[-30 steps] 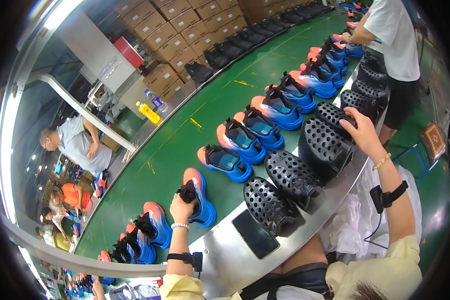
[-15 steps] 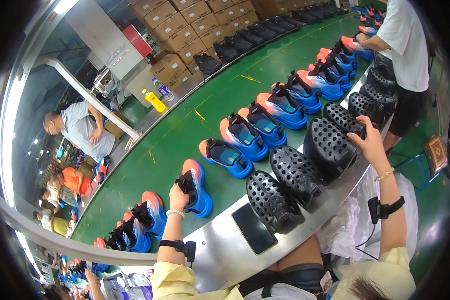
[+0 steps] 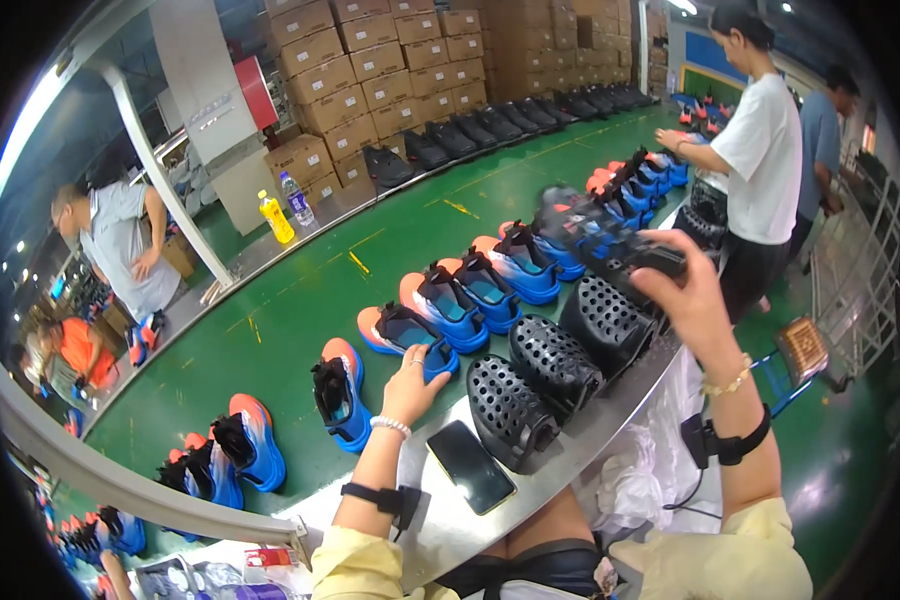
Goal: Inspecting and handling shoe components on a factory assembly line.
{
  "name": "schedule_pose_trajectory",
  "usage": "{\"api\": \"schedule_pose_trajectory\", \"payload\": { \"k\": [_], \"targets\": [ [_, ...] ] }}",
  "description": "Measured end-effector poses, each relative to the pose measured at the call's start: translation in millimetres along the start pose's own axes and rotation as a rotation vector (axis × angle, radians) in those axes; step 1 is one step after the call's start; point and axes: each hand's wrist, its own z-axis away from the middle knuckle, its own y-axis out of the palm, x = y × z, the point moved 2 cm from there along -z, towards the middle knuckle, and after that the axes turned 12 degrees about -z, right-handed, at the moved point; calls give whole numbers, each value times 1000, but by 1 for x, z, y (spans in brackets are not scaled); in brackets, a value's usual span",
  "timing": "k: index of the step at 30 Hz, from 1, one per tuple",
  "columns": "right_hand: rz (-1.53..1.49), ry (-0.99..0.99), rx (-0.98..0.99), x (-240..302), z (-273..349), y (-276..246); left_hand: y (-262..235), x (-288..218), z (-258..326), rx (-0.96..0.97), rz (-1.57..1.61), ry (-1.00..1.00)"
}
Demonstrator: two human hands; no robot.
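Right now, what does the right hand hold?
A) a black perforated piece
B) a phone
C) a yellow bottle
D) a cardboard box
A: the right hand grips a black perforated piece raised above the row of like pieces, while the phone lies on the metal table and the yellow bottle stands far off.

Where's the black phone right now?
The black phone lies flat on the steel ledge, between the left hand and the nearest perforated black insert.

The left hand reaches forward and low, fingers slightly bent. The right hand is raised higher, with fingers closed in a grip.
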Motion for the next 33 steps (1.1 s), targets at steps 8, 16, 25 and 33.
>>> {"api": "schedule_pose_trajectory", "payload": {
  "k": [8,16,25,33],
  "targets": [
    [505,60,511,-23,-1,169,-31,37,38,26,20,-72],
    [830,427,783,-97,-26,316,-1,47,93,-149,442,-352],
    [1200,-100,714,-205,-4,358,8,55,91,-135,479,-437],
    [1103,278,553,-253,10,379,15,64,93,-142,472,-449]
  ]
}}
